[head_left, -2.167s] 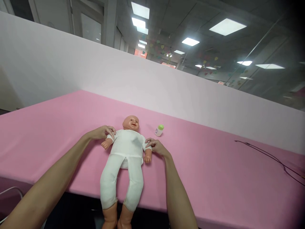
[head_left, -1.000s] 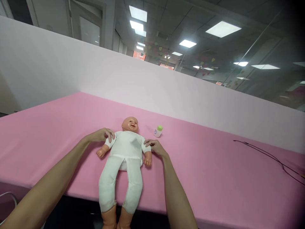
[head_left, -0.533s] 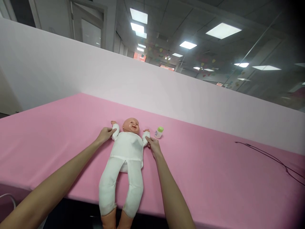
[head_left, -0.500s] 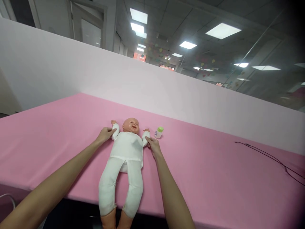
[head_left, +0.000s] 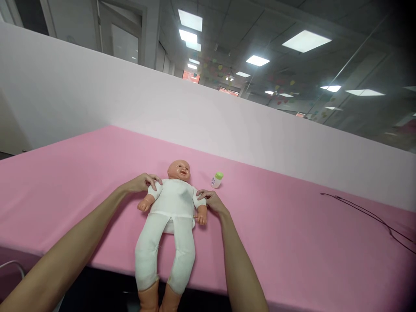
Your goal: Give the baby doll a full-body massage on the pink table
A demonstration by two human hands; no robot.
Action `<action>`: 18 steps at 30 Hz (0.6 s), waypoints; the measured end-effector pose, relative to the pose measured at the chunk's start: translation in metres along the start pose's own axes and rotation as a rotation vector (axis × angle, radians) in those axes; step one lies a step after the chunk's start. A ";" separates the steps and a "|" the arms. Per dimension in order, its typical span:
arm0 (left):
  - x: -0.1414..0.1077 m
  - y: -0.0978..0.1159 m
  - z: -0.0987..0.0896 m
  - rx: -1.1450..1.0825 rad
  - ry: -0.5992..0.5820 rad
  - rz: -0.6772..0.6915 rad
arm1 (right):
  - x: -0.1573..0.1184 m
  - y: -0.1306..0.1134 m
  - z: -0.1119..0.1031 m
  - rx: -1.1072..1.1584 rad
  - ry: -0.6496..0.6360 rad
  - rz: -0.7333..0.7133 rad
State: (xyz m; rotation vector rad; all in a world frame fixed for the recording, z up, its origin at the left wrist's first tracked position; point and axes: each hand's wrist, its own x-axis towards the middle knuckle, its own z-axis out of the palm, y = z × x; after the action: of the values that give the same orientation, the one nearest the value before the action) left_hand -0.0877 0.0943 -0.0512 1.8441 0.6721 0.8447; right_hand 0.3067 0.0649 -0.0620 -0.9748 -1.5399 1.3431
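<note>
A baby doll (head_left: 177, 197) in a white cloth suit lies on its back, head away from me and bare feet past the near table edge. Both its arms point down along its sides. My left hand (head_left: 141, 183) has its fingers bent over the doll's upper arm on the left. On the other side, my right hand (head_left: 212, 200) holds the opposite upper arm with curled fingers. Beyond my right hand stands a small white bottle (head_left: 216, 180) with a green cap, touched by neither hand.
Pink cloth covers the table (head_left: 276, 234). A pale low wall (head_left: 208, 117) runs along its back edge, with glass above. At the right lies a thin black cable (head_left: 364, 211). A white cable (head_left: 14, 262) hangs at the lower left edge.
The doll's arms have swung from raised beside its head to down along its sides. My hands have shifted from its sleeves near the wrists to its upper arms.
</note>
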 end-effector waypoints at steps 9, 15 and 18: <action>0.010 -0.004 0.017 -0.186 0.390 -0.101 | 0.008 -0.007 0.014 0.190 0.320 -0.022; 0.017 -0.013 0.032 -0.033 0.549 -0.223 | 0.016 0.006 0.017 0.034 0.385 0.077; 0.017 -0.012 0.032 -0.041 0.564 -0.259 | 0.016 0.007 0.016 0.080 0.379 0.075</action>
State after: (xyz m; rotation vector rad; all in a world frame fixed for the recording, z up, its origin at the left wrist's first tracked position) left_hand -0.0536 0.0948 -0.0673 1.4380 1.2052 1.2009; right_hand 0.2866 0.0760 -0.0681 -1.1691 -1.1653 1.1790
